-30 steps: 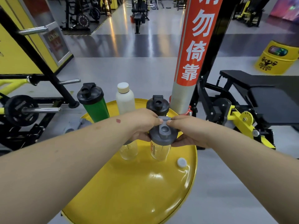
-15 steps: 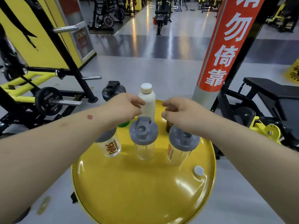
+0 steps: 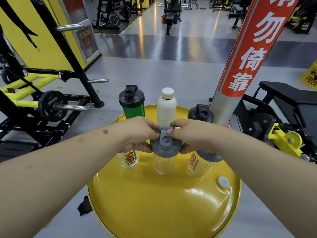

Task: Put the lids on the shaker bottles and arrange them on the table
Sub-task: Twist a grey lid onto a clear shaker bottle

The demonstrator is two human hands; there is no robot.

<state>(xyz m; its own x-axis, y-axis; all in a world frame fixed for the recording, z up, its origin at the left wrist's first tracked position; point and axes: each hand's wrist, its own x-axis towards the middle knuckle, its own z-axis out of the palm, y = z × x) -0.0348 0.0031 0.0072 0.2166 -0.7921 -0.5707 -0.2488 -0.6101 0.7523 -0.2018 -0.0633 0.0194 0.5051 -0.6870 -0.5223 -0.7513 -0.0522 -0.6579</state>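
Left hand: fingers closed on grey lid at its 9 o'clock.
Right hand: clasping it at 3 o'clock.
Middle shaker: upright, lidded, centre of yellow table.
Neighbours: clear shakers at 9 and 3 o'clock.

A gym hall with a glossy grey floor that mirrors the ceiling lights. A yellow wall and a black rack holding a weight plate stand at left; a red-sleeved pillar and a black bench at right; exercise machines far back.
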